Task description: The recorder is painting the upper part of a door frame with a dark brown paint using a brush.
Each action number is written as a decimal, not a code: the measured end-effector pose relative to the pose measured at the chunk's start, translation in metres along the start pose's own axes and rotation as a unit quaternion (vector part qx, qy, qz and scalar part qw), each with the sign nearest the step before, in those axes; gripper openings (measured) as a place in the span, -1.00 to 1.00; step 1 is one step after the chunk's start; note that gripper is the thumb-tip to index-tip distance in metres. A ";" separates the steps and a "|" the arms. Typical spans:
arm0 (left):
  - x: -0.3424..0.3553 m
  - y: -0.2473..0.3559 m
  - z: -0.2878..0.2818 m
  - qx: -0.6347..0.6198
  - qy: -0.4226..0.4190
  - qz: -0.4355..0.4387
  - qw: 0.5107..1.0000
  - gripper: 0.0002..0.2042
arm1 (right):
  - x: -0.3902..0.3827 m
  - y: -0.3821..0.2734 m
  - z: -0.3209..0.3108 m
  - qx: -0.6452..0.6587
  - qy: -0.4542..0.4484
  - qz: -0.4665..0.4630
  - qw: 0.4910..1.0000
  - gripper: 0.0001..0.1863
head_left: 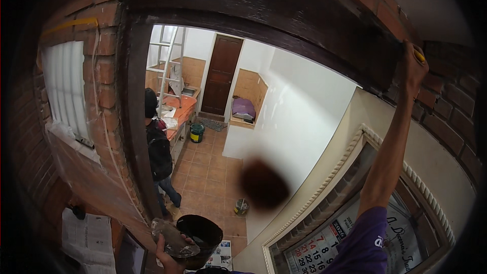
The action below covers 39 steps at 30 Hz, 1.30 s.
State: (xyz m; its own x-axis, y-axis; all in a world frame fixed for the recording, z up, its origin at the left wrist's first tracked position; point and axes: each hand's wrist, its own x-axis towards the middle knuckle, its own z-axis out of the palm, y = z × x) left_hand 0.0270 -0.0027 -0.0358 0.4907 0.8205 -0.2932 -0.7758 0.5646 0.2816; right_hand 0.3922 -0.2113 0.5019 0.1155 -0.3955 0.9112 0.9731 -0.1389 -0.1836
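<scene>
"Two bare hands show in my head-camera view; where does the right one lie?"

"Upper right of the frame: the right hand [416,68], arm raised in a purple sleeve [362,246], is curled tightly around a small yellow object [419,56], of which only one end shows. The fist sits at the right end of a dark brown wooden door-frame header [284,25]; whether it touches the wood, I cannot tell."

"And the left?"

"Lower left of centre: the left hand [170,263], its thumb along the near edge, is closed on a rounded, grey-brown bundle in clear plastic [175,239]. That bundle overlaps the left side of a round black bucket [207,254] in my view; whether the fingers also hold the bucket is hidden."

"What lies beyond the doorway?"

"Left of centre, a person in dark clothing [160,149] stands on a brown tiled floor [205,172], near a green bucket [197,133]. A silver ladder [180,53] rises behind. Right of centre, one brown patch [264,183] is too blurred for me to identify."
</scene>
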 end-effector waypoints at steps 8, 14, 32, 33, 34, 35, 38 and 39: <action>0.005 0.003 -0.002 -0.049 0.008 -0.058 0.997 -0.44 | -0.025 -0.034 0.032 0.009 -0.051 -0.115 0.992 -0.71; -0.002 0.008 -0.001 -0.070 0.027 -0.065 0.995 -0.44 | 0.000 -0.017 0.023 0.054 -0.057 -0.061 0.995 -0.76; 0.001 0.006 -0.001 0.028 -0.006 -0.015 0.999 -0.47 | -0.005 -0.002 0.009 -0.014 0.042 -0.059 0.997 -0.66; 0.001 0.006 0.000 0.030 -0.012 -0.013 0.999 -0.47 | -0.004 -0.003 0.014 -0.017 0.043 -0.060 0.997 -0.65; 0.001 0.006 0.000 0.032 -0.018 -0.011 0.999 -0.47 | -0.004 -0.004 0.018 -0.024 0.044 -0.049 0.998 -0.63; 0.000 0.005 0.001 0.035 -0.024 -0.009 0.999 -0.47 | -0.003 -0.005 0.020 -0.021 0.033 -0.070 0.997 -0.62; -0.001 0.004 0.002 0.045 -0.014 0.002 0.999 -0.47 | -0.001 -0.007 0.022 -0.018 0.015 -0.084 0.996 -0.62; -0.001 0.003 0.002 0.036 -0.007 -0.005 0.999 -0.47 | -0.001 -0.008 0.021 -0.015 0.019 -0.079 0.997 -0.63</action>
State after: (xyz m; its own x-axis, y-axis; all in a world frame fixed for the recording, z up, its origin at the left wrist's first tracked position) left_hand 0.0246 -0.0016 -0.0326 0.5045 0.8156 -0.2832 -0.7401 0.5775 0.3447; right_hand 0.3886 -0.1910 0.5104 -0.0474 -0.4012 0.9148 0.9723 -0.2283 -0.0497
